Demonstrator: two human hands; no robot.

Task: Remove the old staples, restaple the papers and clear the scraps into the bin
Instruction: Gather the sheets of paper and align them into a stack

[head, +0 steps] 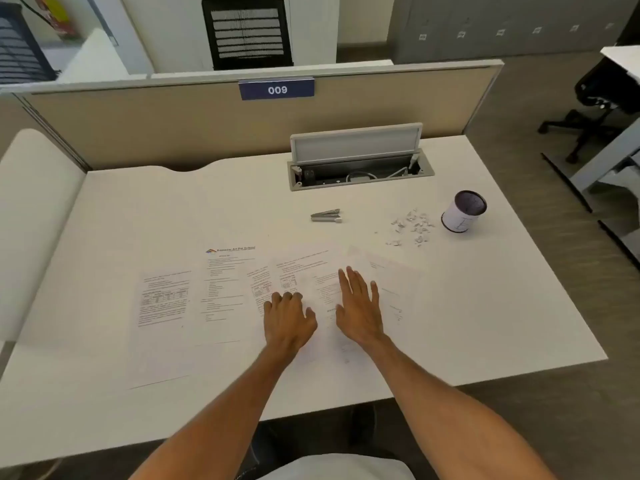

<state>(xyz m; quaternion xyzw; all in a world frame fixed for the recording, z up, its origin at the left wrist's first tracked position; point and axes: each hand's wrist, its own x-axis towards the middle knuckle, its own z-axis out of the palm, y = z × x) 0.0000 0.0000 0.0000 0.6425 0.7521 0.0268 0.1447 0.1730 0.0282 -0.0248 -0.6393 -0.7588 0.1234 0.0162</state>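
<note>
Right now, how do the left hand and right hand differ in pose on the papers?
The left hand has its fingers curled under; the right hand lies flat, fingers straight and spread. The right hand reaches farther up the sheets than the left hand. Both rest on the overlapping papers, away from the stapler.

The left forearm (221,420) and the right forearm (433,393) are bare, stretched forward and angled toward each other. The left hand (289,322) is held palm down, its fingers (287,297) curled at the tips and the thumb spread aside. Whether anything is pinched under them cannot be told. The right hand (358,306) is laid flat, palm down, fingers straight and slightly spread. The hands are placed just beside each other, not touching.
</note>
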